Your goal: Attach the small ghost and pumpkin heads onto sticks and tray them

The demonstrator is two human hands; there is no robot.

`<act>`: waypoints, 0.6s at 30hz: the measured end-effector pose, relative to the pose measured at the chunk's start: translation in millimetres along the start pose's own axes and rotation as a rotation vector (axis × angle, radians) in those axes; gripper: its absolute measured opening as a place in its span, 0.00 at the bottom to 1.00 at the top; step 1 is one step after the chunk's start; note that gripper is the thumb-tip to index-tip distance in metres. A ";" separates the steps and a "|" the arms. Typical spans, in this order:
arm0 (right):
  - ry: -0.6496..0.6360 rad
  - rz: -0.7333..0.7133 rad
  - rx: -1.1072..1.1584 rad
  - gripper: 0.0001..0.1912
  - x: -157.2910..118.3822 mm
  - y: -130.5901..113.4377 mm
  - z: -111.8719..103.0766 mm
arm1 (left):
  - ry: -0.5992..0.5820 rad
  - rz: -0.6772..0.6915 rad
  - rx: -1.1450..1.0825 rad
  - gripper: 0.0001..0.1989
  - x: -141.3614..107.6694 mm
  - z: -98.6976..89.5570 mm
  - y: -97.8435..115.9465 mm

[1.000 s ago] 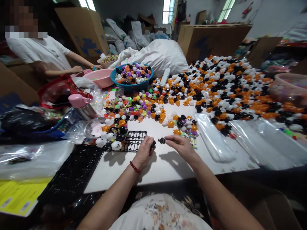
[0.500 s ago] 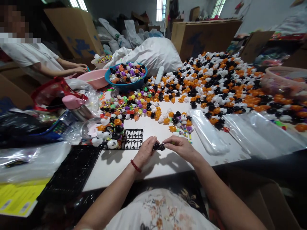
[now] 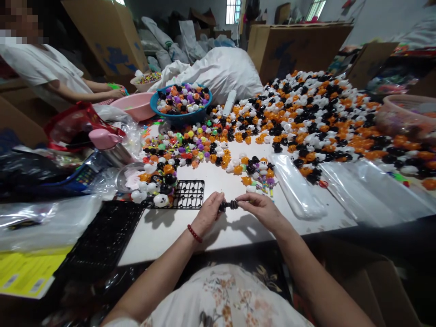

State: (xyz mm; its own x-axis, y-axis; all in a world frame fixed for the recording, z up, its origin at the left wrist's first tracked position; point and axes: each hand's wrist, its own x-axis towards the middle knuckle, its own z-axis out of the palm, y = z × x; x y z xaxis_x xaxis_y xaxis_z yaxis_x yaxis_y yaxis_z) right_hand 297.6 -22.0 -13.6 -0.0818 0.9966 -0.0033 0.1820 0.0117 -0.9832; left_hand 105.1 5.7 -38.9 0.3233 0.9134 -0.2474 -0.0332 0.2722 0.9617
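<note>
My left hand (image 3: 210, 212) is closed around one end of a small black ribbed plastic piece (image 3: 233, 205). At its other end, the fingertips of my right hand (image 3: 260, 209) are pinched. The piece lies level between the two hands, just above the white tabletop (image 3: 190, 238); its ends are hidden by my fingers. Left of my hands is a black plastic grid tray (image 3: 188, 194), with white skull-faced and orange toy heads (image 3: 161, 200) at its left end. Beyond my right hand lies a little group of toy figures (image 3: 264, 171) with striped legs.
A big heap of orange, black and white toy pieces (image 3: 320, 109) covers the back right. Clear plastic bags (image 3: 299, 190) lie at the right. A blue basin (image 3: 180, 116) of mixed pieces, a pink-lidded flask (image 3: 111, 145) and a co-worker (image 3: 64, 81) are to the left.
My hands have drawn slightly apart, so more of the black piece shows between them. The co-worker's hands now have something green at them. The view has shifted a little.
</note>
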 end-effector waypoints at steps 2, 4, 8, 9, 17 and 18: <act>0.002 0.002 -0.013 0.16 -0.5 0.3 -0.3 | 0.005 -0.006 -0.007 0.22 0.4 0.9 -0.4; 0.004 0.005 -0.020 0.16 -1.0 0.5 -1.1 | 0.002 -0.004 -0.004 0.22 0.7 1.6 -1.0; -0.022 0.005 -0.042 0.15 -2.3 -0.4 -2.3 | -0.008 0.000 0.026 0.23 1.1 1.4 -3.4; -0.019 0.001 -0.061 0.15 -2.8 -0.9 -2.2 | -0.010 0.002 0.031 0.23 1.3 1.0 -4.2; 0.032 0.018 -0.079 0.12 -10.0 0.4 24.0 | 0.027 0.022 0.122 0.25 3.9 9.4 -6.9; 0.041 0.010 -0.060 0.12 -11.2 1.9 29.8 | 0.044 0.021 0.138 0.25 3.8 11.9 -8.4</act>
State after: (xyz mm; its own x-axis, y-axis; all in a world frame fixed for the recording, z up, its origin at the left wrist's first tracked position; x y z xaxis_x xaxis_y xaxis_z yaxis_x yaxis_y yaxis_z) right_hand 269.7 -35.6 -20.9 -0.0401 0.9992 -0.0041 0.2408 0.0057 -0.9706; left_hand 117.8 3.3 -46.5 0.2824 0.9316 -0.2287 0.0917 0.2111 0.9731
